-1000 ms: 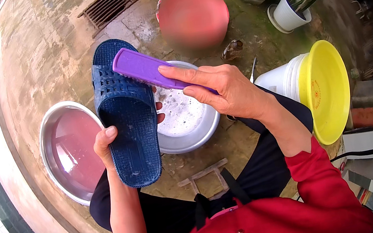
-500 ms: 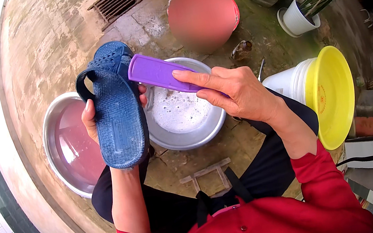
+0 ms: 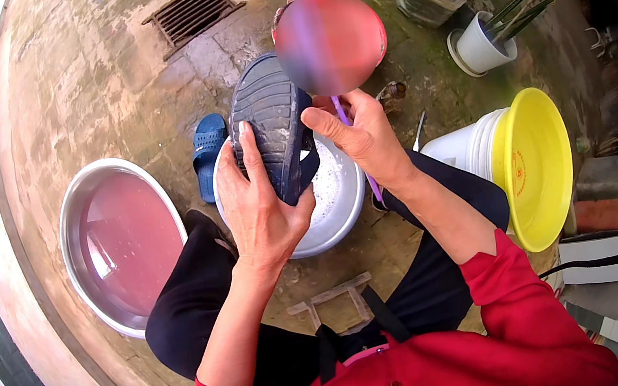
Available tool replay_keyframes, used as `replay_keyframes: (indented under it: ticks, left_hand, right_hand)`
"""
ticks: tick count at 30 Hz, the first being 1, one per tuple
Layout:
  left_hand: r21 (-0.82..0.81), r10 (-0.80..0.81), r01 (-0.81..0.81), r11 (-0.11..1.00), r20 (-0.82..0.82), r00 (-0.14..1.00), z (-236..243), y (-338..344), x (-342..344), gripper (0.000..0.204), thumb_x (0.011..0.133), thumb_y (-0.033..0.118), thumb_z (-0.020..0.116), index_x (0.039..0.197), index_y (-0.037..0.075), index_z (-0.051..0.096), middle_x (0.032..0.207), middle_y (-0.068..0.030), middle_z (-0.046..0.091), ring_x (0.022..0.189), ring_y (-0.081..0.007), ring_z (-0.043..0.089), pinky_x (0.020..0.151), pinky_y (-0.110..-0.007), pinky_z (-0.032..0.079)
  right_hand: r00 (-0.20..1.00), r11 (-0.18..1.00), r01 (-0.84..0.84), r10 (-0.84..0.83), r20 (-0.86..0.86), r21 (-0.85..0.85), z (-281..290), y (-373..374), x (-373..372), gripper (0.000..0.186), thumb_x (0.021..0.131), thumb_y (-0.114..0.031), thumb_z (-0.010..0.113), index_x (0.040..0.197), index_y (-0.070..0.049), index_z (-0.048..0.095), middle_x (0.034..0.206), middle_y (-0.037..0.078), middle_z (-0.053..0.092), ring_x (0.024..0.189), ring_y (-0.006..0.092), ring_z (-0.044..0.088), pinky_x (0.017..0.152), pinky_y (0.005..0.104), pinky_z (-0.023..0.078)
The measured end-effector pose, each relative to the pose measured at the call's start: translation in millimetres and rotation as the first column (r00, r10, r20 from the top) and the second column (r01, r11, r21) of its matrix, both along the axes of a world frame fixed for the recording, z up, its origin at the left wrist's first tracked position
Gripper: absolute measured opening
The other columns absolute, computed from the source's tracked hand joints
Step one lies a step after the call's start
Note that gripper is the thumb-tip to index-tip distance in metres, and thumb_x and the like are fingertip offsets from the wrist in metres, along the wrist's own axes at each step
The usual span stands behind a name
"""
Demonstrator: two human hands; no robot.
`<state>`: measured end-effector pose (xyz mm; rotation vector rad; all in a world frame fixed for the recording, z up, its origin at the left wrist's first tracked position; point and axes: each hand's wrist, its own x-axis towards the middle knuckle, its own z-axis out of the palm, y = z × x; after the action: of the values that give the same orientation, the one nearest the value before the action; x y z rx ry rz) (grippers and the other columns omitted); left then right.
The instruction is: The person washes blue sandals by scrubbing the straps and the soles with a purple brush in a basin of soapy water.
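My left hand [image 3: 255, 206] grips a blue slipper [image 3: 268, 113], turned so its dark ribbed sole faces me. Whitish marks show on that sole. A purple brush [image 3: 342, 111], seen edge-on, is held in my right hand [image 3: 367, 140] just right of the slipper; its bristles cannot be made out. Below both hands stands a metal basin [image 3: 347, 223] of sudsy water, partly hidden by the slipper and my left hand. A second blue slipper [image 3: 210, 151] lies on the ground beyond the basin's left rim.
A metal basin [image 3: 71, 260] of pinkish water stands at the left. Ahead is a round red container [image 3: 372, 33], partly blurred. To the right, a yellow basin [image 3: 552, 166] leans on white buckets [image 3: 454, 151]. Potted plants [image 3: 486, 46] and a floor drain [image 3: 193, 13] lie farther off.
The slipper has been flipped from its footbed side to its sole and moved right, over the sudsy basin. The brush has turned from flat to upright and edge-on. The second slipper now shows.
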<state>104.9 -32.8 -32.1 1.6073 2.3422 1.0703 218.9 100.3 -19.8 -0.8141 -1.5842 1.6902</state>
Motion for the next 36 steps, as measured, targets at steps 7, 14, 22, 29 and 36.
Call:
replay_keyframes:
  ticks: [7,14,22,29,36]
  left_hand:
    - [-0.035,-0.006,0.001,0.999,-0.149,0.989,-2,-6,4,0.100,0.064,0.016,0.076,0.148,-0.002,0.025,0.134,-0.0395,0.032,0.116,-0.0508,0.042,0.099,-0.053,0.035]
    - [-0.056,-0.036,0.034,0.998,-0.033,0.999,2,-4,13,0.100,0.068,0.022,0.077,0.148,-0.002,0.023,0.133,-0.0356,0.037,0.125,-0.0478,0.039,0.104,-0.051,0.034]
    - [-0.071,0.059,0.055,0.996,0.981,0.187,14,-8,-30,0.059,0.086,0.026,0.072,0.132,-0.004,0.050,0.112,-0.0120,0.064,0.097,-0.0186,0.062,0.086,-0.031,0.050]
    - [-0.024,0.021,-0.015,1.000,0.987,-0.158,-9,-22,-35,0.041,0.084,0.013,0.073,0.119,-0.001,0.059,0.109,-0.0117,0.067,0.093,-0.0188,0.065,0.086,-0.032,0.052]
    - [-0.387,0.347,-0.185,0.903,0.913,-0.213,-122,-22,-51,0.030,0.082,0.007,0.072,0.106,-0.005,0.060,0.098,-0.0148,0.067,0.084,-0.0248,0.068,0.078,-0.040,0.057]
  right_hand:
    - [1.000,0.990,-0.022,0.023,0.007,-0.139,8,-5,-3,0.040,0.083,-0.024,0.075,0.109,0.002,0.058,0.089,0.004,0.060,0.080,0.0092,0.057,0.074,0.0247,0.046]
    - [0.999,0.955,-0.007,-0.004,-0.036,-0.296,1,2,1,0.022,0.087,-0.026,0.069,0.087,-0.006,0.058,0.067,-0.003,0.052,0.050,0.0037,0.045,0.047,0.0206,0.036]
    - [0.988,0.857,-0.088,0.008,-0.156,-0.508,5,8,6,0.018,0.088,-0.022,0.065,0.085,-0.007,0.055,0.067,-0.002,0.053,0.048,0.0038,0.045,0.043,0.0203,0.035]
    - [0.978,0.900,-0.205,0.199,-0.056,-0.386,-20,15,0,0.035,0.089,-0.035,0.070,0.091,-0.001,0.060,0.068,0.000,0.058,0.056,0.0055,0.053,0.049,0.0234,0.042]
    - [0.693,0.987,-0.132,0.027,0.720,0.091,-165,28,17,0.042,0.087,-0.039,0.065,0.093,0.002,0.064,0.085,0.023,0.066,0.083,0.0390,0.064,0.076,0.0470,0.048]
